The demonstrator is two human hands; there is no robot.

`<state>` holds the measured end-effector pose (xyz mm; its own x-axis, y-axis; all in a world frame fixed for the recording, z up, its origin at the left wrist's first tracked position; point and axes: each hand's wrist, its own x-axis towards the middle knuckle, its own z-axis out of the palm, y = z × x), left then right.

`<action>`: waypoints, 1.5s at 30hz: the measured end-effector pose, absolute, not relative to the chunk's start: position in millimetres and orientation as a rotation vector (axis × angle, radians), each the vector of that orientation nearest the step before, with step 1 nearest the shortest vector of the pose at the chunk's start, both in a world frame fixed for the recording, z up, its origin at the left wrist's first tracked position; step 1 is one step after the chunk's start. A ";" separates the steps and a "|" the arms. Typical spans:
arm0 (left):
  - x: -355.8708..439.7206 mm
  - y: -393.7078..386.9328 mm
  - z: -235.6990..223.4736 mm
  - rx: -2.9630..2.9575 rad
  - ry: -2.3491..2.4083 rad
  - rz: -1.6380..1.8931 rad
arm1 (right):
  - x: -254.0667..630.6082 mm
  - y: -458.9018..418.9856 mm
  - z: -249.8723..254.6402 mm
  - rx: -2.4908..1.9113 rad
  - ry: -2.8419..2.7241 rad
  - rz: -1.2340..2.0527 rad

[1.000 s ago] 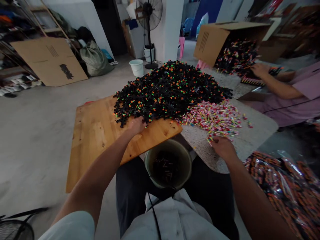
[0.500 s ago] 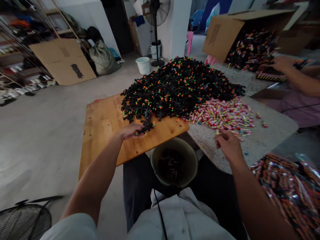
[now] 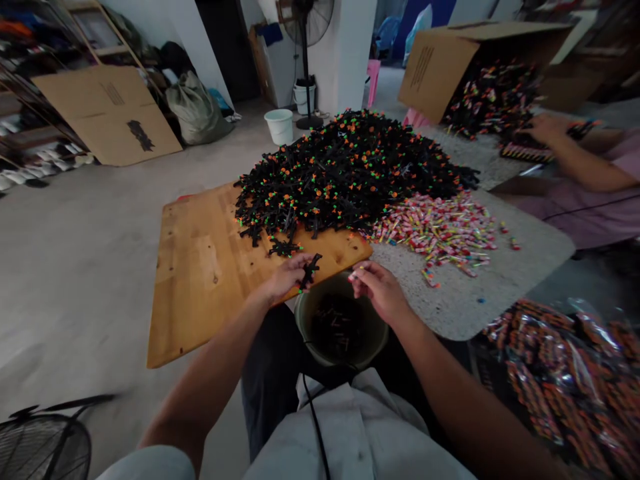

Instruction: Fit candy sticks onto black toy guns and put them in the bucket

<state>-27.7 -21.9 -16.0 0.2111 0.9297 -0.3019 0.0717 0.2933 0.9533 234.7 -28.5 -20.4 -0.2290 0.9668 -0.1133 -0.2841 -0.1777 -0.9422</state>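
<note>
My left hand [image 3: 289,275] is closed round a small black plastic toy gun [image 3: 310,271] above the front edge of the wooden board [image 3: 200,267]. My right hand [image 3: 375,285] is pinched, with a small pink tube [image 3: 354,274] mostly hidden in its fingertips, just right of the toy gun and apart from it. Behind them rises a large heap of black toy guns [image 3: 345,173] with orange and green tips. To its right, many pink and yellow small tubes [image 3: 440,227] lie loose on the speckled tabletop [image 3: 530,247].
Between my knees stands a bucket [image 3: 303,327] with dark pieces in it. Filled plastic bags [image 3: 560,380] lie at lower right. A co-worker's hand [image 3: 547,127] is beside a tipped carton [image 3: 435,73] at far right. A white pail [image 3: 280,127] stands behind the board.
My left hand has lifted a toy gun off the board and moved right, towards me. My right hand has left the pile of tubes and come left over the bucket.
</note>
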 end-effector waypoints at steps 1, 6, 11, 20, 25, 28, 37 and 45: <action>-20.4 -24.5 -14.7 1.128 1.175 0.793 | 228.1 -29.5 -18.7 -0.955 -1.051 1.618; 4.8 -36.5 -4.8 1.179 1.065 0.733 | 215.2 -33.0 -18.9 -0.971 -1.058 1.609; 15.5 -44.1 -1.1 1.179 1.095 0.736 | 223.8 -37.3 -19.3 -0.899 -1.092 1.669; 18.5 -45.7 7.0 1.146 1.058 0.723 | 245.6 -32.3 -23.1 -0.839 -1.122 1.545; 20.5 -47.6 14.8 1.108 1.017 0.712 | 250.0 -31.0 -31.4 -0.798 -1.190 1.499; 20.2 -48.2 17.3 1.036 0.999 0.703 | 252.4 -32.7 -29.4 -0.798 -1.224 1.476; 14.3 -48.2 16.1 0.853 0.902 0.633 | 263.2 -44.5 -1.7 -0.892 -1.555 1.299; 6.0 -50.4 14.9 0.883 0.850 0.512 | 270.5 -48.0 -2.5 -0.899 -1.736 1.230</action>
